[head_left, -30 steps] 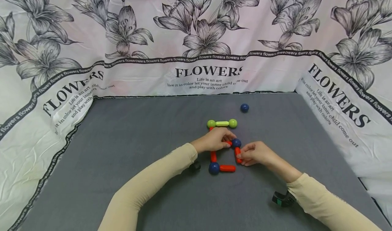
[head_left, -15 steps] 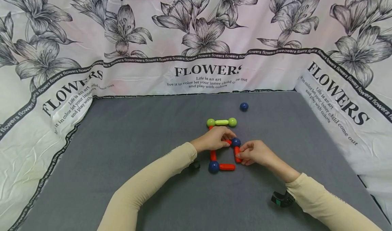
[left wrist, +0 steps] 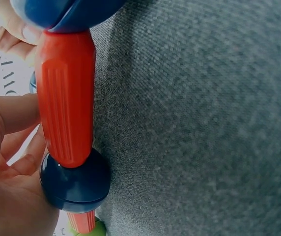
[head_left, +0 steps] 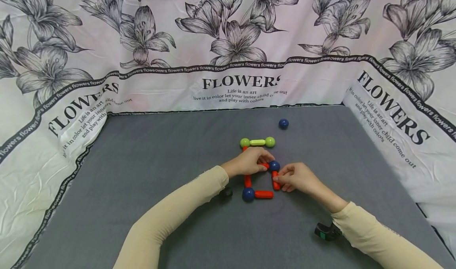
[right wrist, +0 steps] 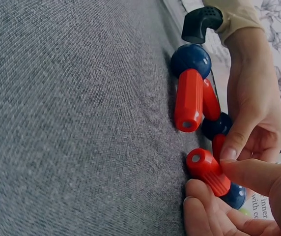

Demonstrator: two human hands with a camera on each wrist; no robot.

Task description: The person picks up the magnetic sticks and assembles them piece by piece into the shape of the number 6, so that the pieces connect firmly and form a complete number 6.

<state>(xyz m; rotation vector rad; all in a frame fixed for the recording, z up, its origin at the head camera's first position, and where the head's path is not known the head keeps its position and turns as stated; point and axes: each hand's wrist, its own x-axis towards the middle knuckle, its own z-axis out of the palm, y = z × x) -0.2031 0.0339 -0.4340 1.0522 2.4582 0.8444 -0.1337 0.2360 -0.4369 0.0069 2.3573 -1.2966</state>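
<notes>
On the grey table, red magnetic rods and blue balls are joined into a flat figure. My left hand point(head_left: 249, 161) pinches the middle red rod point(head_left: 264, 165), which meets a blue ball point(head_left: 274, 166). From that ball another red rod point(head_left: 276, 180) points toward me, and the thumb and fingers of my right hand point(head_left: 297, 177) pinch it. The lower blue ball point(head_left: 248, 194) bears a red rod point(head_left: 264, 194) pointing right, its end apart from the held rod. My left hand covers the central blue ball point(right wrist: 217, 126) in the head view; it shows in both wrist views.
At the figure's top, a light green rod point(head_left: 257, 142) joins two green balls, the left one point(head_left: 244, 143) meeting a red rod. A loose blue ball point(head_left: 283, 123) lies farther back. Black wrist-worn devices, one by the right sleeve point(head_left: 329, 232), hang close over the table. Floral cloth point(head_left: 235, 84) borders it.
</notes>
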